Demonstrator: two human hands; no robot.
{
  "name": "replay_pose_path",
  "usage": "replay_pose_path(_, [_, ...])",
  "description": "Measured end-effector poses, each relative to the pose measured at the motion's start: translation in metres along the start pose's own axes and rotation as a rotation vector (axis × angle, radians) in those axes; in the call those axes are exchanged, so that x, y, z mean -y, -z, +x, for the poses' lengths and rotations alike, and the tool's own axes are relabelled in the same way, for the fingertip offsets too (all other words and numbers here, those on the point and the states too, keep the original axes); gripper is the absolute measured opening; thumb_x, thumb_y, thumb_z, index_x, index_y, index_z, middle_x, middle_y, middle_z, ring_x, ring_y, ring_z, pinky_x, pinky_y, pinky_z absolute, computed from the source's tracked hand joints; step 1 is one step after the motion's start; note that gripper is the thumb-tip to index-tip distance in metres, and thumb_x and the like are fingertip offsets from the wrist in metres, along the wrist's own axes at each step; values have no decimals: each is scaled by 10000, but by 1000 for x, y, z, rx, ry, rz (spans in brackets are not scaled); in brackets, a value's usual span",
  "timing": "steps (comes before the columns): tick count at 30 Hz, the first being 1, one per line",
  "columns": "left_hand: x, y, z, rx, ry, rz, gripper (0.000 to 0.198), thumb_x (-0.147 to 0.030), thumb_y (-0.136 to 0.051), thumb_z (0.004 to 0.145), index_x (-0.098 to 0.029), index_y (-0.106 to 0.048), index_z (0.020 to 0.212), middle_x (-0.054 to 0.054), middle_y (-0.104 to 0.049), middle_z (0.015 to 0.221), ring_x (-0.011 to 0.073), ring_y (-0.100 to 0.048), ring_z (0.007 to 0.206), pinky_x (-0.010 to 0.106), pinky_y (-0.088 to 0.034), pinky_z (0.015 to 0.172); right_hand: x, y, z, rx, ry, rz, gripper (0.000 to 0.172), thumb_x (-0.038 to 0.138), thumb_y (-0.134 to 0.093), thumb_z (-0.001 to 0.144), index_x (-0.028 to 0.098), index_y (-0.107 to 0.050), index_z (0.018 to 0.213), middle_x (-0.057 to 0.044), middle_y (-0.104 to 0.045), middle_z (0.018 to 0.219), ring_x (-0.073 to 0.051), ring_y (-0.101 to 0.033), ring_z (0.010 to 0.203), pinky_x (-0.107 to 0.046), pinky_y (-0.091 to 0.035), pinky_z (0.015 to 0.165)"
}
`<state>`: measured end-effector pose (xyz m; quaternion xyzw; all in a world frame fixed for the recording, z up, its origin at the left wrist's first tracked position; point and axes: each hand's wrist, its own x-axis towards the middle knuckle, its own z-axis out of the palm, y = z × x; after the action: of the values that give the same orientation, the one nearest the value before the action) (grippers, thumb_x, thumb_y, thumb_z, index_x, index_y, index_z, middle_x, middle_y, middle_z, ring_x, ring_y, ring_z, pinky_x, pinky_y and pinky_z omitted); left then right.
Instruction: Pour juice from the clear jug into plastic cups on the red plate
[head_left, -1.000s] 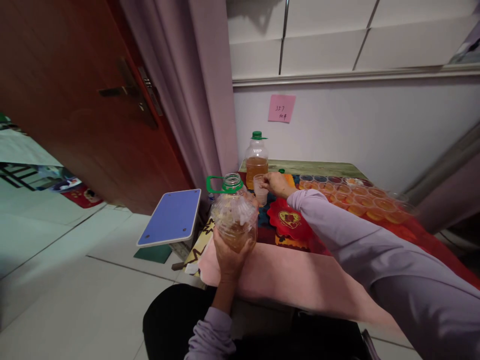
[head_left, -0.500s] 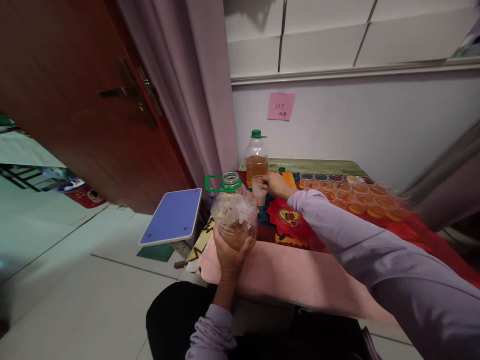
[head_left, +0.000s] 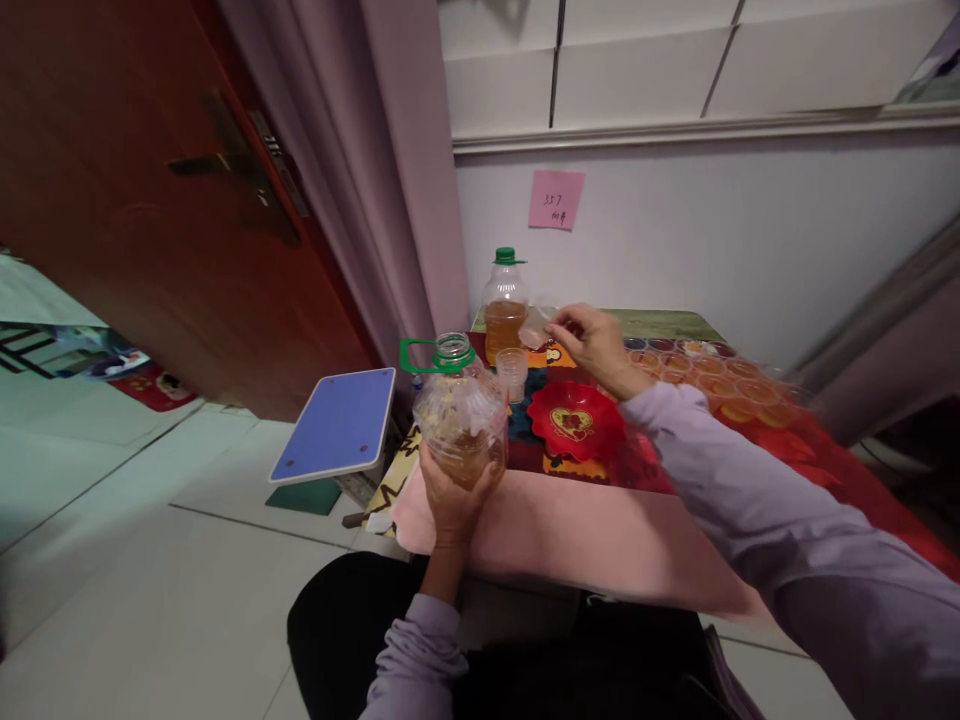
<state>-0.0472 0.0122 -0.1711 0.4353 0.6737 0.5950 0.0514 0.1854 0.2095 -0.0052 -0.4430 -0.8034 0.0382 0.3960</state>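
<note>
My left hand (head_left: 456, 490) is wrapped round the lower part of a large clear plastic jug (head_left: 459, 415). The jug has a green handle, an uncapped mouth and amber liquid inside. Pinched in my right hand (head_left: 592, 345) is a clear plastic cup (head_left: 538, 326), tilted and raised above the table. Below it, a stack of clear cups (head_left: 511, 375) stands just right of the jug. A red scalloped plate (head_left: 576, 420) with a gold heart lies under my right wrist. Behind the stack is a second jug (head_left: 505, 310), green-capped and partly full of amber liquid.
Rows of filled cups (head_left: 720, 378) occupy the right side of the table, partly behind my right arm. A pink cloth (head_left: 570, 525) covers the near edge. A blue-topped stool (head_left: 335, 422) stands to the left, near the door (head_left: 150, 190). The wall is close behind.
My right hand has lifted a cup off the stack, moving up and to the right with it. The stack stays on the table. My left hand keeps its hold on the jug.
</note>
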Motion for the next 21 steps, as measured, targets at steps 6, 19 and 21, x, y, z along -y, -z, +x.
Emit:
replay_pose_path(6, [-3,0,1,25,-29,-17,1254,-644,-916,650,-160,-318,1640,250,-565,1550,420,-569,1478,583,-466,1230,-40,11,-106,224,-91,-60,205,309,-628,1042,224,-809,998,-107,-823,1069,-260,-746,935,-339,-531,847])
replay_pose_path(19, [-4,2,2,27,-21,80,1275,-637,-902,655,-155,-282,1659,263,-514,1610,429,-543,1512,587,-450,1251,-61,-13,-141,118,-16,-61,290,319,-779,968,229,-798,1244,-137,-796,1278,-295,-773,1086,-380,-607,859])
replay_pose_path(21, [-4,2,2,29,-24,87,1260,-629,-898,668,-175,-274,1664,247,-519,1608,420,-545,1511,584,-451,1252,-50,-8,-145,2,1,31,304,367,-759,991,224,-793,1257,-144,-792,1286,-300,-764,1128,-398,-611,906])
